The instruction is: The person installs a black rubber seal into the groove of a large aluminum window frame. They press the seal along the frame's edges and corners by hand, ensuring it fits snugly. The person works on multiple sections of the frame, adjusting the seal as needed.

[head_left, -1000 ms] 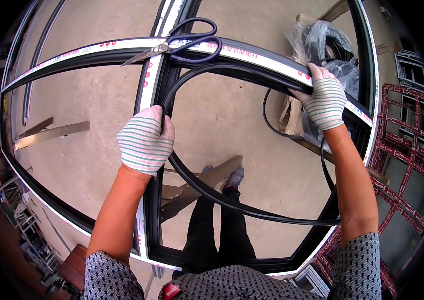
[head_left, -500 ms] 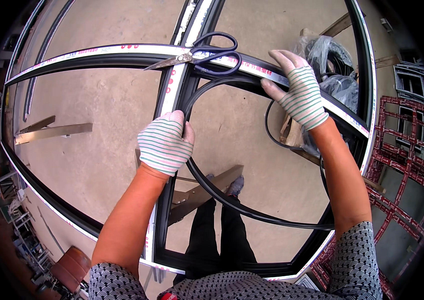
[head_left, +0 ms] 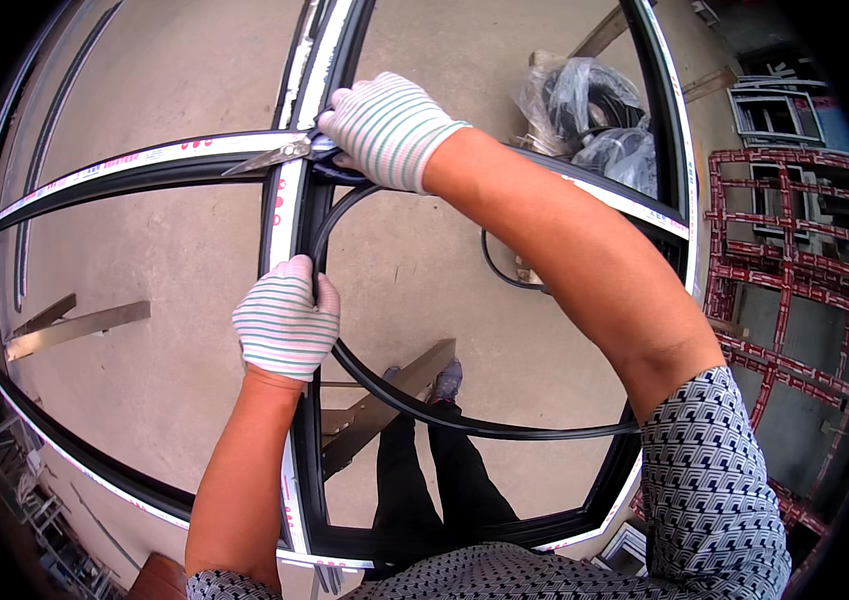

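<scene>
A large black window frame (head_left: 290, 210) with white printed film lies before me, its bars crossing near the top middle. My left hand (head_left: 288, 322), in a striped knit glove, is closed on a black rubber sealing strip (head_left: 425, 410) at the upright bar. From there the strip bows in a loop across the lower right opening. On the crossing rests a pair of scissors (head_left: 280, 155), blades pointing left. My right hand (head_left: 393, 132), gloved alike, is closed over their dark handles and hides most of them.
Beyond the right arm, a coil of black strip in clear plastic (head_left: 600, 115) sits on the floor. Red-wrapped frames (head_left: 785, 260) stand at the right. Metal supports (head_left: 85, 328) show through the openings, and my legs are below the frame's near part.
My right hand has moved left from the crossbar onto the scissors' handles and closed on them. The view has shifted; my left hand stays at the upright bar.
</scene>
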### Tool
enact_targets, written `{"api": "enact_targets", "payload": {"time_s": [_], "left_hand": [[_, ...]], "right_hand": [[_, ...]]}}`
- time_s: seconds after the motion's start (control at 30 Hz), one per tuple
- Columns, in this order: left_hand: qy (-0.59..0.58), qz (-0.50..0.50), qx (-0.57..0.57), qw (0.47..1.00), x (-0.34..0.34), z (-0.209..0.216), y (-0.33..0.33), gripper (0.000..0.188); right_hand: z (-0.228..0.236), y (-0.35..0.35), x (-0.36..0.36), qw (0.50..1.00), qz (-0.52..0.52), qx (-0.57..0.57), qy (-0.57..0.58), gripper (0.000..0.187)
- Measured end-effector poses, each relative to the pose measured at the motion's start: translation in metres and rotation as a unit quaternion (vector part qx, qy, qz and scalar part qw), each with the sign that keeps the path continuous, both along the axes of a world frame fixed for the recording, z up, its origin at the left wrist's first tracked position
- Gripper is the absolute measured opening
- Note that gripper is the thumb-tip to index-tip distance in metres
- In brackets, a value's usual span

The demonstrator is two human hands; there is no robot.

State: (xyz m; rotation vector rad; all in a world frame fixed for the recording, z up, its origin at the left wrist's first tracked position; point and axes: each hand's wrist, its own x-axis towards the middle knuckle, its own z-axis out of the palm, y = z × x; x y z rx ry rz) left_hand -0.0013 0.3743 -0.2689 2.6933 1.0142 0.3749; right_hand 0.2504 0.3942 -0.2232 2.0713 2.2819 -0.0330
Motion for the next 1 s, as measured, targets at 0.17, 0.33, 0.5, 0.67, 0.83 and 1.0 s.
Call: {"api": "enact_targets", "payload": {"time_s": [0.17, 0.33, 0.5, 0.67, 0.83, 1.0], "left_hand": [[-0.035, 0.03, 0.044, 0.998, -0.01, -0.004, -0.001, 0.016], [0.018, 0.036, 0.003, 0.999, 0.007, 0.002, -0.009, 0.012], [0.007, 0.048, 0.019, 0.999, -0.006, -0.003, -0.006, 0.015], [-0.054, 0.013, 0.065, 0.996, -0.004, -0.009, -0.005, 0.017], [-0.064, -0.008, 0.088, 0.994, 0.001, -0.008, -0.006, 0.019], [-0.045, 0.008, 0.077, 0.996, 0.0, -0.007, -0.006, 0.018]], "right_hand": [[-0.002, -0.005, -0.013, 0.997, -0.002, 0.033, 0.071, 0.018], [-0.007, -0.048, 0.017, 0.985, -0.121, 0.075, 0.102, 0.024], [0.007, -0.143, 0.074, 0.953, -0.265, 0.115, 0.09, 0.036], [0.005, -0.287, 0.141, 0.918, -0.378, 0.114, 0.036, 0.032], [-0.007, -0.394, 0.18, 0.869, -0.491, 0.062, -0.02, 0.043], [-0.014, -0.421, 0.187, 0.86, -0.509, 0.031, 0.011, 0.047]]}}
